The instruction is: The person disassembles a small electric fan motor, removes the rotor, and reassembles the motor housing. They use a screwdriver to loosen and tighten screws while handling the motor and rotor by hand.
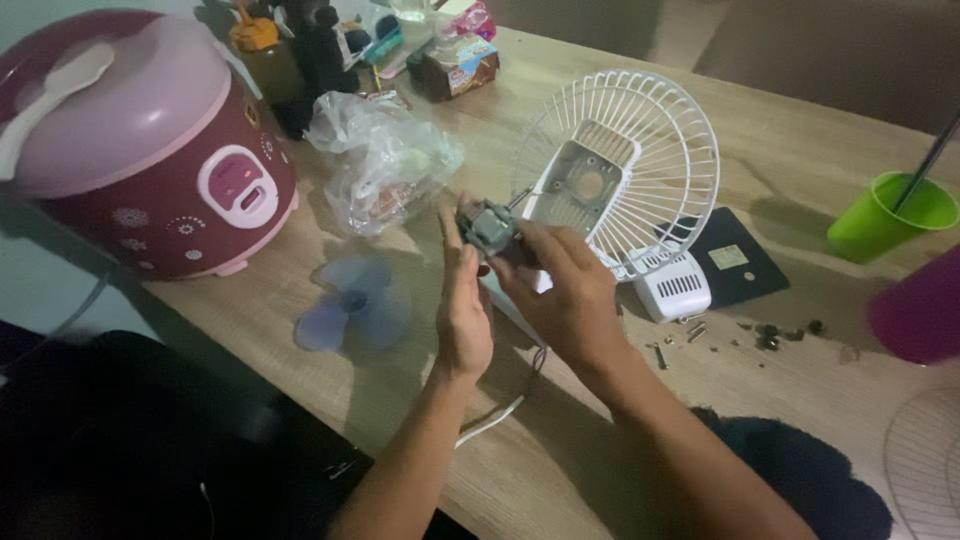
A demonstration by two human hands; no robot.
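Two hands grip one small grey fan motor [487, 226]: left hand [463, 305] fingers pressed against its side; right hand [563, 290] fingers clamped round it; one white fan guard [640, 150], one blue fan blade [355, 300] nearby.

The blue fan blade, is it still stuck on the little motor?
No, the blue fan blade lies flat on the table, apart from the small motor held between the left hand and right hand.

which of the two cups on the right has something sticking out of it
The green cup, farther from the hands, has a thin dark rod leaning out over its rim. The purple cup at the frame's right edge shows nothing sticking out.
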